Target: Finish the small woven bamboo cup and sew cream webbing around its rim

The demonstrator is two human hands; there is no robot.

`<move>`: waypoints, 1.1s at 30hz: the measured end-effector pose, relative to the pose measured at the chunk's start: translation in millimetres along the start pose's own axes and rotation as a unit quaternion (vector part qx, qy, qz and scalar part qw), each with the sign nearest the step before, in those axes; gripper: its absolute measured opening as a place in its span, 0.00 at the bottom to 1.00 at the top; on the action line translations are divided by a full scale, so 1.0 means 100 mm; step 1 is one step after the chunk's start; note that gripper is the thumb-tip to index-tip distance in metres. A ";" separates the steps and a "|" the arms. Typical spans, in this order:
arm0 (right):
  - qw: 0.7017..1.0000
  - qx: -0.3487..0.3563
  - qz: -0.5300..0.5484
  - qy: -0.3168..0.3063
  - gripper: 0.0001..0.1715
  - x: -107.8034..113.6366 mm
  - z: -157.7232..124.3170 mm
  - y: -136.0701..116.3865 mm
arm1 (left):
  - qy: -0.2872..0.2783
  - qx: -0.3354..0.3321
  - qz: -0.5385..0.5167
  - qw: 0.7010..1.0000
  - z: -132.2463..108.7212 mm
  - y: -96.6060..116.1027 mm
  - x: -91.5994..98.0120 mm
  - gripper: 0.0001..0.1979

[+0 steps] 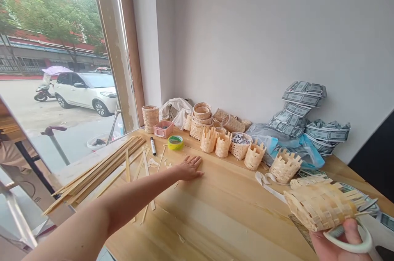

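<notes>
My left hand (pixel 191 168) lies flat and open on the pale wooden table (pixel 215 228), touching only the wood, with loose bamboo strips (pixel 146 175) to its left. My right hand (pixel 341 240) sits at the bottom right corner, its fingers through the loops of white-handled scissors (pixel 347 240). The blades point up and right beside a woven bamboo basket (pixel 320 205) with unfinished strip ends. That basket seems lifted just above the table, though I cannot tell what supports it. Part of my right hand is cut off by the frame edge.
Several small woven baskets (pixel 223 144) stand along the wall. A bundle of bamboo strips (pixel 95 172) lies at the table's left end, near a black marker (pixel 153 146), a green tape roll (pixel 175 143) and a pink box (pixel 163 129). Banknote-printed bundles (pixel 303 109) rest at the right.
</notes>
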State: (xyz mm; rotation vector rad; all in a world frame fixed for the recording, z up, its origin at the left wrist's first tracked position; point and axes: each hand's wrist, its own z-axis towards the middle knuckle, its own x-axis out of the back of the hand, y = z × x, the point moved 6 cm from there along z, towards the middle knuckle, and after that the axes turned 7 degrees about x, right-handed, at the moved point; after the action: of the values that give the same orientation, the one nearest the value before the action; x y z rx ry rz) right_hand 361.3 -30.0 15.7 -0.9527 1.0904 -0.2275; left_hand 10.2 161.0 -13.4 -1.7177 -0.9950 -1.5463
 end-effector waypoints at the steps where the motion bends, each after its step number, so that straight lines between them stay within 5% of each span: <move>1: 1.000 0.002 -0.004 -0.001 0.23 0.01 0.01 0.01 | 0.003 0.011 0.002 1.000 -0.08 -0.10 -0.02 0.35; 7: 0.999 0.012 0.010 -0.043 0.21 -0.03 0.00 0.07 | 0.028 0.087 0.024 0.996 -0.74 -0.79 0.03 0.30; 11: 0.999 0.000 0.026 -0.038 0.14 -0.04 -0.04 0.07 | 0.048 0.104 0.032 0.993 -0.94 -0.86 0.22 0.28; 15: 0.999 -0.028 0.042 0.015 0.11 -0.03 -0.05 0.07 | 0.061 0.033 0.021 0.997 -1.07 -0.21 0.42 0.28; 20: 0.998 -0.031 0.055 0.008 0.11 -0.04 -0.05 0.08 | 0.009 -0.306 -0.061 0.950 -1.62 1.35 0.32 0.31; 22: 0.998 -0.026 0.064 -0.004 0.11 -0.03 -0.04 0.07 | -0.028 -0.346 -0.084 0.934 -1.77 1.69 0.16 0.33; 24: 0.997 -0.025 0.072 -0.007 0.11 -0.02 -0.04 0.07 | -0.048 -0.349 -0.104 0.930 -1.82 1.80 0.01 0.34; 27: 0.996 -0.028 0.087 -0.010 0.10 -0.01 -0.02 0.06 | -0.048 -0.315 -0.120 0.940 -1.78 1.57 -0.08 0.34; 33: 0.995 -0.038 0.089 -0.007 0.10 -0.02 -0.02 0.08 | -0.053 -0.119 -0.038 0.991 -1.56 0.46 -0.06 0.34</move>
State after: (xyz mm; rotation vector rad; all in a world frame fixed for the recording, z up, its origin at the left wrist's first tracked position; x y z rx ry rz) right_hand 356.8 -25.4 10.6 -0.9168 1.1695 -0.0341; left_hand -33.5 5.4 2.5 -1.9624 -0.9699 -1.6958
